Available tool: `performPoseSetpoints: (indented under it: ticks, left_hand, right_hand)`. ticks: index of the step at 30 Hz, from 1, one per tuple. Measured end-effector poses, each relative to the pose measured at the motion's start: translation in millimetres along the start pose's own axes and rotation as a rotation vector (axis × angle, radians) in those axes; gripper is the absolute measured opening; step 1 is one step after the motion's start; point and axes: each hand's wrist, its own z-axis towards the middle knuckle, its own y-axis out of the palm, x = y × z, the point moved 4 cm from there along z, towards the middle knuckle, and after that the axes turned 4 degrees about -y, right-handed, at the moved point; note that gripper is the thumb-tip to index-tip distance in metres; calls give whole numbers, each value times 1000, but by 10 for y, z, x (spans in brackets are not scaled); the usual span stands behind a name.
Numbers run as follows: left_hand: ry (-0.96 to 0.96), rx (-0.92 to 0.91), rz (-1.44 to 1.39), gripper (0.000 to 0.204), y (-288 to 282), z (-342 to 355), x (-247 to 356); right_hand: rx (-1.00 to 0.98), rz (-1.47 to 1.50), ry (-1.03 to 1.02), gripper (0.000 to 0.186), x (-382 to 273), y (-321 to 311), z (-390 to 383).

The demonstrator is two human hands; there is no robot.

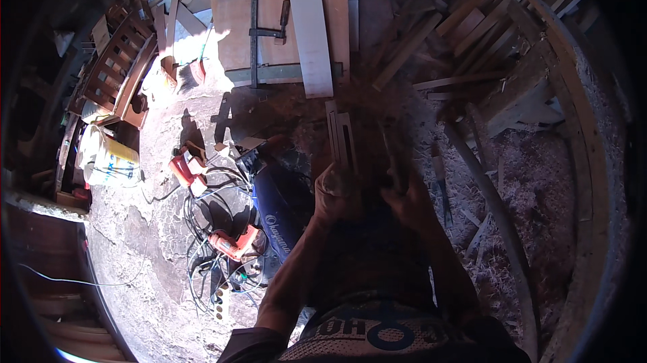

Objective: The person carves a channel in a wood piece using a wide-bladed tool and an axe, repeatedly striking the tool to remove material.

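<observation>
My left hand (337, 184) is closed around the near end of a narrow, pale slotted piece (342, 135), which looks like wood and points away from me. Just to its right, my right hand (406, 194) grips a slim dark tool with a long shaft (391, 147); shadow hides its exact kind. The two hands are apart, low in front of my body. Past them, the near end of a long pale board (311, 40) rests on a wide wooden panel (232, 26). A bar clamp (255, 46) lies along that panel.
An orange power drill (234, 242) and another red power tool (187, 169) lie left among tangled cables. A white bucket (111, 157) stands beside slatted wooden furniture (120, 60). Offcuts (482, 26) pile up at the far right; a curved pole (495, 218) lies over shavings.
</observation>
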Motion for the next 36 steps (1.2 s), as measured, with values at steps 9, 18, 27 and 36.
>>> performPoseSetpoints:
  ticks: [9,18,27,36]
  left_hand:
    - [307,-226,404,18,38,-398,96]
    - [429,-1092,960,14,181,-744,-449]
    - [886,-278,743,13,4,830,485]
    - [566,378,412,16,-345,1362,930]
  right_hand:
    - [18,277,341,45,192,21,135]
    - [-56,366,321,43,-135,299,81]
    - [4,432,284,39,125,84,-83]
    - [141,270,393,43,509,-327,-286]
